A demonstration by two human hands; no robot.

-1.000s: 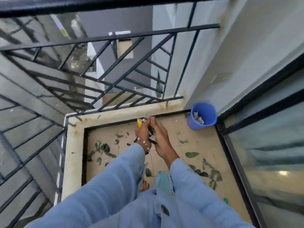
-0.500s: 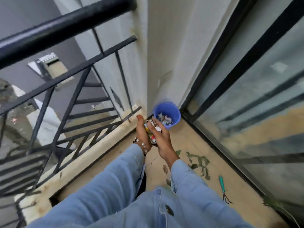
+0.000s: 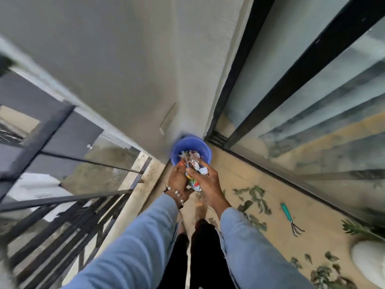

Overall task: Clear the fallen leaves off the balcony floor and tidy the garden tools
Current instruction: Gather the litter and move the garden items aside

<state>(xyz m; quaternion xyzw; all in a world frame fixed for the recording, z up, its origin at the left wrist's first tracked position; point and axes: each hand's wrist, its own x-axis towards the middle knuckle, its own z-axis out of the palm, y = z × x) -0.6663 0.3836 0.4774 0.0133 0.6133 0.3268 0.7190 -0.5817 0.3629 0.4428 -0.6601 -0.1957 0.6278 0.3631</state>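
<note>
Fingers of both hands curled round one wad of crumpled printed paper scraps [image 3: 193,174], clamped on it from two sides. Left hand [image 3: 177,180] cups the wad from the left, bead bracelet [image 3: 176,193] on that wrist. Right hand [image 3: 205,182] grips from the right, thumb on top. Wad held right at the near rim of the blue bucket [image 3: 190,150], partly over its mouth; more paper scraps already inside. Bucket stands on the balcony floor [image 3: 245,174] in the corner, touching the grey wall [image 3: 125,69], just beside the black frame of the sliding glass door [image 3: 312,101].

Light blue sleeves on both arms, dark trousers and a bare foot [image 3: 201,207] below the hands. Fallen leaves [image 3: 254,197] scattered on the floor right of the right arm, more near the bottom right corner. Small hand rake [image 3: 290,219] with teal handle lies flat on the floor beyond the leaves, near the door track, prongs toward the camera. White pot [image 3: 368,259] with a green plant at the right edge. Black metal railing [image 3: 62,197] along the left on a pale kerb, blurred.
</note>
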